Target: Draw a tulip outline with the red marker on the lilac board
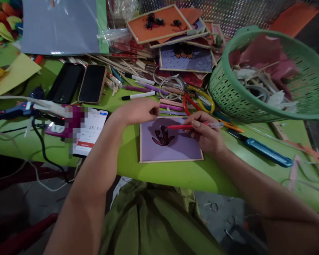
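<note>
A purple picture card [186, 150] with a thin wooden frame lies on the green table, bearing a dark-outlined pink plant drawing [163, 137]. My right hand [206, 134] rests over the card's right side, closed around a pinkish-red pen [180, 126]. The pen points left, its tip close to the top of the drawing; contact cannot be made out. At the card's upper left edge is my left hand [142, 110], its fingers curled down and together. What those fingertips hold, if anything, is hidden.
Behind the card lie markers [142, 95], scissors [199, 99] and wooden sticks. A green basket [228, 95] of scraps stands at right, near a blue cutter knife [268, 152]. Phones [92, 83], cables and a glue gun [13, 110] occupy the left. Framed pictures [159, 24] are stacked at the back.
</note>
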`<state>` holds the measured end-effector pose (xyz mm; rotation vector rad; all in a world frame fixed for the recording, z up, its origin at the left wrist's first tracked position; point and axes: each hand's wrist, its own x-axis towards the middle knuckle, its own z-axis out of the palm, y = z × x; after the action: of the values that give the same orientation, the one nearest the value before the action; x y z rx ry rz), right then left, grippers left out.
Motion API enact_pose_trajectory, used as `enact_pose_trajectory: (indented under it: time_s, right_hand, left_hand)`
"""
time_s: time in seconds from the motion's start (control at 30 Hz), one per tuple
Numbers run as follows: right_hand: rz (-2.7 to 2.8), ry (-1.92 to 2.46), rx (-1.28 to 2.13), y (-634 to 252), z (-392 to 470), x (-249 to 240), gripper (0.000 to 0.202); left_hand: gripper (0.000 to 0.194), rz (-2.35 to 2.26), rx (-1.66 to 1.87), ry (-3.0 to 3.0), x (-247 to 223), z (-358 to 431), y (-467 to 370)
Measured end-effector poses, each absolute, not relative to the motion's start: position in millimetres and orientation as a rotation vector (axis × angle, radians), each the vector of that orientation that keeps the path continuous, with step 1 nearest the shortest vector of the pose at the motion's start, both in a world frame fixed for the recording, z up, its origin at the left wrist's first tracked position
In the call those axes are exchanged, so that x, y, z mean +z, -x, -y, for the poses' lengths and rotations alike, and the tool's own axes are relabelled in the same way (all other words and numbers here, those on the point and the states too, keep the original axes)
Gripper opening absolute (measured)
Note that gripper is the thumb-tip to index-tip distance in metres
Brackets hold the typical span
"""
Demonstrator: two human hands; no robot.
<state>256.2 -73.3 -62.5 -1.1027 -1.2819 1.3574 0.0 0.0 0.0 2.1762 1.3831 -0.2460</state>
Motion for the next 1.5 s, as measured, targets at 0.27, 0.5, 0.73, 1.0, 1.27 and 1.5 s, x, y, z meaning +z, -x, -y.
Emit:
enact_pose_trajectory:
  time_s: [0.27, 0.5, 0.73, 1.0, 1.27, 1.5]
  right_hand:
    - [1.23, 1.083, 1.467, -246, 70, -58, 0.039]
    - [1.255, 1.075, 1.489, -242, 67, -60, 0.045]
    - [1.264, 1.083, 1.474, -241, 67, -59, 0.046]
    - [1.282, 1.065, 1.471, -242, 67, -55, 0.046]
    - [1.268, 1.078, 1.449, -248, 70, -58, 0.042]
    - [1.227, 1.113, 1.362, -251, 69, -57, 0.042]
  left_hand:
    - [0.017, -1.335, -0.212, -2.209, 0, 0, 6]
    - [0.016, -1.346, -0.164, -2.213, -3, 0, 11]
    - [0.019, -1.349, -0.162, -2.23, -6, -1, 13]
    - [0.018, -1.314, -0.169, -2.267, -1, 0, 13]
    - [0.022, -1.339, -0.212, -2.25, 0, -1, 8]
    - [0.026, -1.307, -0.197, -2.285, -1, -3, 10]
